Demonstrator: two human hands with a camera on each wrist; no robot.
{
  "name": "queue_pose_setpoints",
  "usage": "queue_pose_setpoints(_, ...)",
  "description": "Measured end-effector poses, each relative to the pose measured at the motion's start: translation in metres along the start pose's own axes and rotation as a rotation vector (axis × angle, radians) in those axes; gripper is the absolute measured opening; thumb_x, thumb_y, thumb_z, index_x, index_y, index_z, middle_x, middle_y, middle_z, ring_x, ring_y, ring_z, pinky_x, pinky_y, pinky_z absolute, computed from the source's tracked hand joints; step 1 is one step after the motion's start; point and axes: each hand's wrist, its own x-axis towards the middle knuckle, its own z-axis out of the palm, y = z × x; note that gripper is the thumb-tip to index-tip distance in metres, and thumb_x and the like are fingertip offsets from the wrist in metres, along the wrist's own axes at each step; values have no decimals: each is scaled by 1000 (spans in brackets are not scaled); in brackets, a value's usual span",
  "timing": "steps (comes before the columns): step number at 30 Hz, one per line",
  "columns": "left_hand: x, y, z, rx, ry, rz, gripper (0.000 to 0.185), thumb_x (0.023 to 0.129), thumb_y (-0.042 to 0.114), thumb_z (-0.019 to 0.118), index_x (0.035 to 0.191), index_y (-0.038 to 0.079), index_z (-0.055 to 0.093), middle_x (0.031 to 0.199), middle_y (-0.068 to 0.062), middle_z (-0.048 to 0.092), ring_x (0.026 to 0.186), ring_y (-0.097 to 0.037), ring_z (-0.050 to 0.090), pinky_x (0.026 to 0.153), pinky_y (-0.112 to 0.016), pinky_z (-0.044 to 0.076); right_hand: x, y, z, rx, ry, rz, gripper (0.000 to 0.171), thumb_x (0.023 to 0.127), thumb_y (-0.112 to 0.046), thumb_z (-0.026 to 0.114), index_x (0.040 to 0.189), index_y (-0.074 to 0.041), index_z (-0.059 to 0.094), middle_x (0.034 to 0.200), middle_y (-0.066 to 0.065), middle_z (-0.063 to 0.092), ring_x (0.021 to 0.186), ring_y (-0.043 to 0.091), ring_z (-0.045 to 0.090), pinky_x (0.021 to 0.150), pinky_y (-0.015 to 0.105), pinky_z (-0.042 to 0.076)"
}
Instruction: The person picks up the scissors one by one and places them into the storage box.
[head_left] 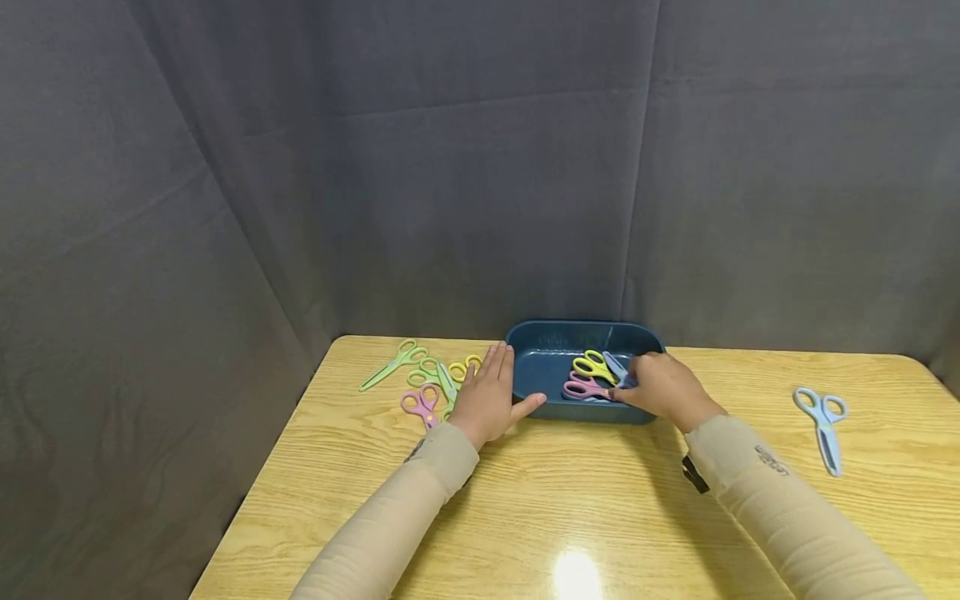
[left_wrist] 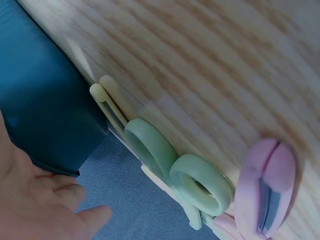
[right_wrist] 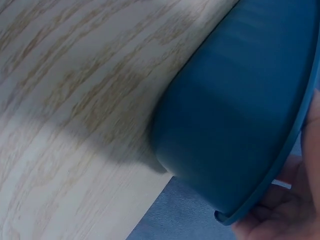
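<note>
A dark blue tray (head_left: pixel 551 411) stands at the back of the table. My left hand (head_left: pixel 487 402) rests against its left end, fingers straight and thumb spread over the front rim; the left wrist view shows this hand (left_wrist: pixel 45 205) beside the tray wall. Over the tray's right end, my right hand (head_left: pixel 666 388) pinches light blue scissors (head_left: pixel 617 369), their handles hidden by the hand. Curled fingers of the right hand (right_wrist: pixel 280 215) show past the rim in the right wrist view. Yellow scissors (head_left: pixel 592 365) and pink scissors (head_left: pixel 583 387) lie in the tray beside it.
Left of the tray lie green scissors (head_left: pixel 392 368), pink scissors (head_left: pixel 422 403), yellow-handled scissors (head_left: pixel 472 362) and more green ones (head_left: pixel 447 385), partly overlapping. Another light blue pair (head_left: pixel 825 429) lies far right on the wooden table (head_left: pixel 540 500). A grey curtain (head_left: pixel 480 208) hangs behind.
</note>
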Motion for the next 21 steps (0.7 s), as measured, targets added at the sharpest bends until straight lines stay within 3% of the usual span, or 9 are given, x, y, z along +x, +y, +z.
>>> queue_pose_setpoints(6, 0, 0, 0, -6, -4, -2, 96, 98, 71, 39, 160, 0, 20, 168, -14, 17, 156, -28, 13, 122, -50, 20, 2, 1, 2, 10, -19, -2, 26, 90, -27, 73, 82, -3, 68, 68, 1, 55, 64, 19, 49, 62, 36, 40)
queue_pose_setpoints(13, 1, -1, 2, 3, -4, 1, 96, 99, 71, 38, 161, 0, 20, 168, -14, 17, 156, -28, 13, 122, -50, 20, 2, 1, 3, 9, -14, 0, 31, 90, -28, 73, 94, 2, 73, 83, 7, 70, 71, 22, 59, 73, 46, 53)
queue_pose_setpoints(21, 2, -1, 2, 0, -6, -1, 96, 98, 71, 39, 161, 0, 19, 168, -14, 16, 156, -28, 12, 122, -50, 20, 2, 1, 4, 11, 5, -3, 33, 90, -28, 73, 99, 3, 73, 92, 14, 72, 77, 25, 63, 79, 50, 55)
